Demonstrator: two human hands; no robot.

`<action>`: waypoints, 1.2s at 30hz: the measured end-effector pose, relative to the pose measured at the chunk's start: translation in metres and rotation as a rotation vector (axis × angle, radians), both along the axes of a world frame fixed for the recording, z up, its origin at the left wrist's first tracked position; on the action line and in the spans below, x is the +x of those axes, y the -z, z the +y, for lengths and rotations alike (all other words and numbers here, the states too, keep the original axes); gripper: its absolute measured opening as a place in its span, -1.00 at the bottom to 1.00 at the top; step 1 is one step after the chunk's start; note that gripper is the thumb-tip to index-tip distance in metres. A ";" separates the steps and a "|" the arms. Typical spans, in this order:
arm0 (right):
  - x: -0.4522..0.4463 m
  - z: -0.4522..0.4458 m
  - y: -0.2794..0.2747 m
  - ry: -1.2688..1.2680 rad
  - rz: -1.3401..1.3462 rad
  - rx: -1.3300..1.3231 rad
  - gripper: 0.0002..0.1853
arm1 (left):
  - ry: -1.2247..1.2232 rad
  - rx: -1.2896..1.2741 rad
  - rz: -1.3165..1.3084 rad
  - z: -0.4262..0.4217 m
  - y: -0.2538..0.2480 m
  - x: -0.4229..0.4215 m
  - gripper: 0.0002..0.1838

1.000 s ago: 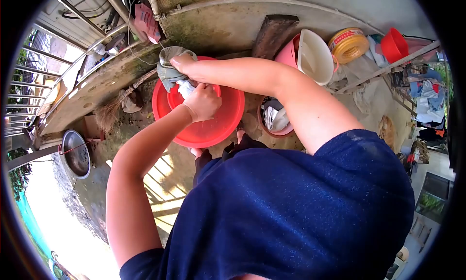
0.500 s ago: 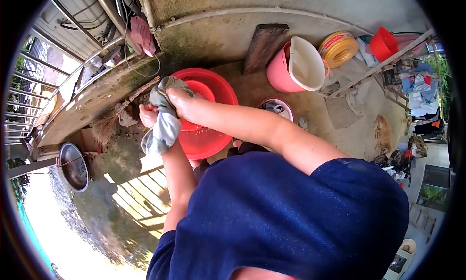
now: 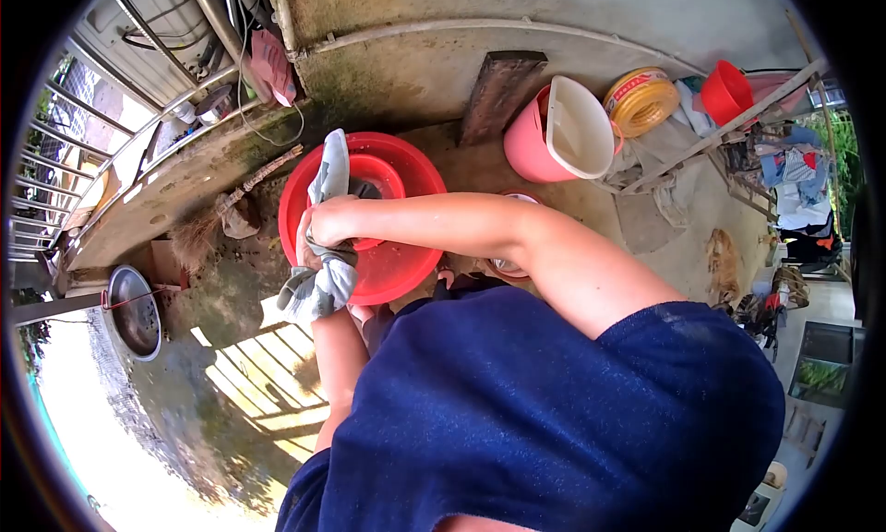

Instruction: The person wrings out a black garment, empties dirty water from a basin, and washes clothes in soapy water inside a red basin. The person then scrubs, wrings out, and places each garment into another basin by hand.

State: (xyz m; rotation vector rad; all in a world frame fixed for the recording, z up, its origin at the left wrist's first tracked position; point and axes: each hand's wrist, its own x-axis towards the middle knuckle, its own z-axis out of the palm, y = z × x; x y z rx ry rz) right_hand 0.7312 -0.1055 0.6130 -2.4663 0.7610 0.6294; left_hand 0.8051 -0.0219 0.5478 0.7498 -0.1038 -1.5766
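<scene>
A wet-looking, pale grey garment with darker patches (image 3: 334,278) is bunched and twisted between my two hands. My right hand (image 3: 332,220) is closed round its middle, with one end (image 3: 332,167) sticking up past the fingers. Close against it, my left hand (image 3: 305,241) also grips the garment, its fingers partly covered by cloth and by the right hand. Both hands are over the left side of a large red basin (image 3: 420,167). A smaller red basin (image 3: 392,174) sits inside the large one, with something dark in it that I cannot make out.
A pink bucket with a white scoop-like tub (image 3: 581,131) stands by the wall, beside a yellow hose coil (image 3: 641,106) and a red pail (image 3: 727,91). At left are a straw broom (image 3: 197,239) and a metal basin (image 3: 135,315). Another round container (image 3: 508,266) is partly behind my right arm.
My hands have moved slightly down and closer together on the garment. One end now points upward, and the lower folds hang nearer my left forearm. The view has shifted slightly.
</scene>
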 end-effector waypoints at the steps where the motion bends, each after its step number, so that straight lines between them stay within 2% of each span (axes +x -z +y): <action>1: -0.005 -0.007 -0.003 0.118 -0.075 0.222 -0.69 | 0.027 0.009 -0.059 -0.004 -0.001 0.003 -0.65; 3: -0.028 -0.022 0.001 0.409 -0.305 0.641 -0.65 | 0.072 0.019 -0.167 -0.012 -0.001 0.011 -0.70; 4: -0.048 -0.030 0.004 0.584 -0.412 1.156 -0.62 | 0.040 0.018 -0.165 -0.015 -0.004 0.011 -0.70; 5: -0.066 -0.029 -0.019 0.744 -0.493 1.304 -0.58 | -0.013 0.022 -0.174 -0.017 -0.005 0.010 -0.71; 6: -0.081 -0.036 -0.005 0.909 -0.475 1.390 -0.51 | -0.062 0.020 -0.182 -0.018 -0.007 0.007 -0.72; 7: -0.090 -0.033 0.002 1.064 -0.471 1.283 -0.41 | -0.099 0.020 -0.193 -0.019 -0.009 0.003 -0.73; 9: -0.097 -0.034 0.031 1.233 -0.553 1.588 -0.33 | -0.120 0.005 -0.239 -0.021 -0.012 -0.010 -0.74; 11: -0.088 -0.046 0.040 1.058 -0.946 1.882 -0.26 | -0.112 -0.023 -0.303 -0.022 -0.014 -0.030 -0.75; 12: -0.087 -0.072 0.083 0.758 -1.124 2.142 -0.24 | -0.095 -0.042 -0.341 -0.023 -0.014 -0.040 -0.75; 13: -0.079 -0.066 0.043 1.241 -1.224 1.899 -0.29 | -0.079 -0.064 -0.385 -0.023 -0.014 -0.048 -0.76; 15: -0.076 -0.057 0.020 0.889 -1.530 1.771 -0.33 | -0.035 -0.099 -0.458 -0.028 -0.015 -0.061 -0.77; 16: -0.073 -0.066 0.024 0.955 -1.500 1.921 -0.46 | -0.010 -0.110 -0.477 -0.031 -0.016 -0.066 -0.77; 17: -0.070 -0.080 0.032 0.956 -1.501 1.925 -0.46 | 0.019 -0.112 -0.477 -0.032 -0.016 -0.068 -0.77; 19: -0.064 -0.110 0.054 1.093 -1.093 0.939 -0.57 | 0.079 -0.073 -0.430 -0.035 -0.017 -0.068 -0.78; 21: -0.054 -0.109 0.075 0.869 -0.854 0.378 -0.68 | 0.191 0.082 -0.250 -0.039 -0.022 -0.068 -0.83; 22: -0.052 -0.107 0.080 0.823 -0.718 0.245 -0.69 | 0.239 0.165 -0.162 -0.041 -0.025 -0.068 -0.85; 23: -0.050 -0.111 0.082 0.766 -0.583 0.106 -0.69 | 0.236 0.155 -0.177 -0.051 0.028 -0.063 -0.84; 25: -0.057 -0.120 0.089 0.702 -0.590 0.139 -0.65 | -0.023 0.174 0.028 -0.031 0.026 -0.059 -0.83; 27: -0.073 -0.126 0.072 0.979 -0.785 1.298 -0.46 | -0.110 0.155 0.069 -0.020 0.022 -0.050 -0.81; 29: -0.110 -0.109 0.032 1.199 -0.867 1.574 -0.48 | -0.151 0.123 0.047 -0.017 0.016 -0.039 -0.79; 31: -0.121 -0.082 0.044 1.128 -0.882 1.570 -0.39 | -0.170 0.090 -0.009 -0.024 0.009 -0.035 -0.76; 33: -0.123 -0.060 0.074 0.788 -0.841 1.953 -0.35 | -0.182 0.058 -0.080 -0.033 0.001 -0.036 -0.73; 36: -0.088 -0.041 0.046 0.819 -1.035 1.722 -0.34 | -0.166 0.017 -0.185 -0.035 -0.006 -0.045 -0.68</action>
